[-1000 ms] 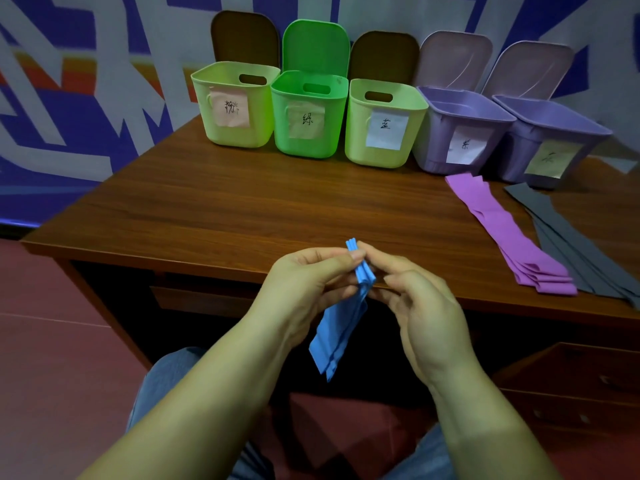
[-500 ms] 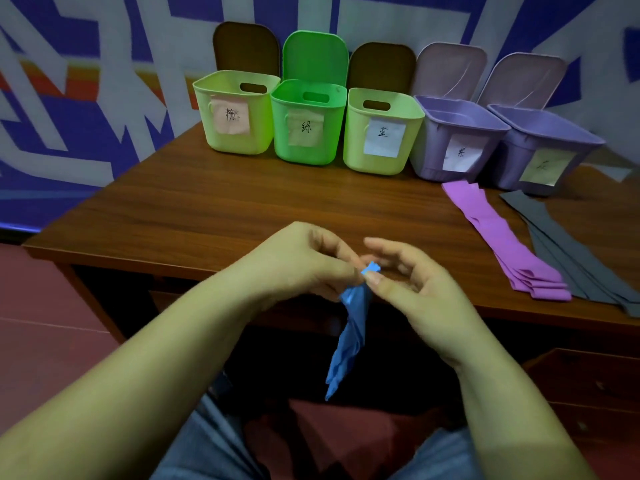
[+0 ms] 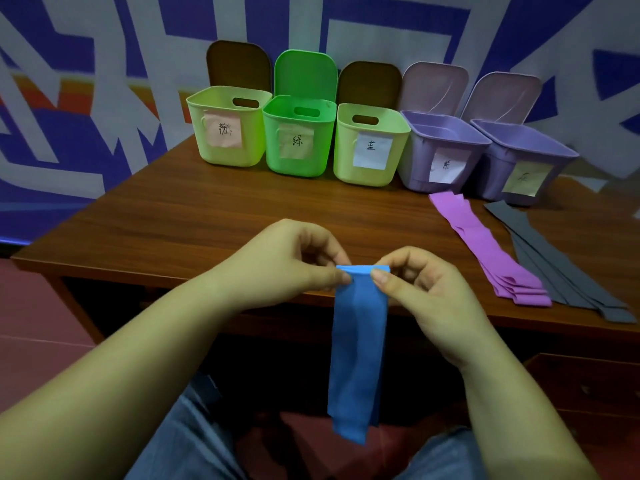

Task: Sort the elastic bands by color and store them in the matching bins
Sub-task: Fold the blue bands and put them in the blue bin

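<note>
The blue band (image 3: 358,348) hangs before the bench (image 3: 214,216) edge, its top corners pinched by the left hand (image 3: 294,261) and right hand (image 3: 426,296). Purple bands (image 3: 485,247) and grey bands (image 3: 561,268) lie right, near five open bins (image 3: 367,147) with handwritten labels, one reading 蓝.

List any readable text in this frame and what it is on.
"粉": pink note on the leftmost bin.
"绿": note on the green bin.
"蓝": white note on the third bin.
"紫": note on the fourth bin.
Fifth bin's note: too faint to read.

Bare table (image 3: 214,216) before bins (image 3: 363,150) (lids up); purple bands (image 3: 485,244), grey bands (image 3: 554,268) block right.
</note>
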### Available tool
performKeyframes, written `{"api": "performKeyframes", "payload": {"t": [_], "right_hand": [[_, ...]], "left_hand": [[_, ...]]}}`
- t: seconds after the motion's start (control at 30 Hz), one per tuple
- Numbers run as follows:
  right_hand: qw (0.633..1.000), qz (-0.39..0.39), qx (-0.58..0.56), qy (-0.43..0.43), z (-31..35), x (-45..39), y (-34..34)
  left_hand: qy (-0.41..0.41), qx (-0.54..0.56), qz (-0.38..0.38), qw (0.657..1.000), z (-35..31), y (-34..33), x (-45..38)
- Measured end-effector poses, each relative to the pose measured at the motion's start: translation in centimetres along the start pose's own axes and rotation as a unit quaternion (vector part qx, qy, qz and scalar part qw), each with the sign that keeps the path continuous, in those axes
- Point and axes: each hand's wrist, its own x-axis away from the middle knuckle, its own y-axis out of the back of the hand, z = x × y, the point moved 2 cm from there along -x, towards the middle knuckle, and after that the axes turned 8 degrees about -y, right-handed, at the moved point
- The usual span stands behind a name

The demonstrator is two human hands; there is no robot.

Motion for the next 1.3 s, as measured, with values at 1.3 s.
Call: {"api": "performKeyframes", "payload": {"t": [1.3], "right_hand": [[0.979, 0.088, 0.174, 0.057, 8.4, -6.7, -0.3]], "left_hand": [[0.041, 0.438, 0.105, 0.892, 2.2, -2.9, -4.9]]}}
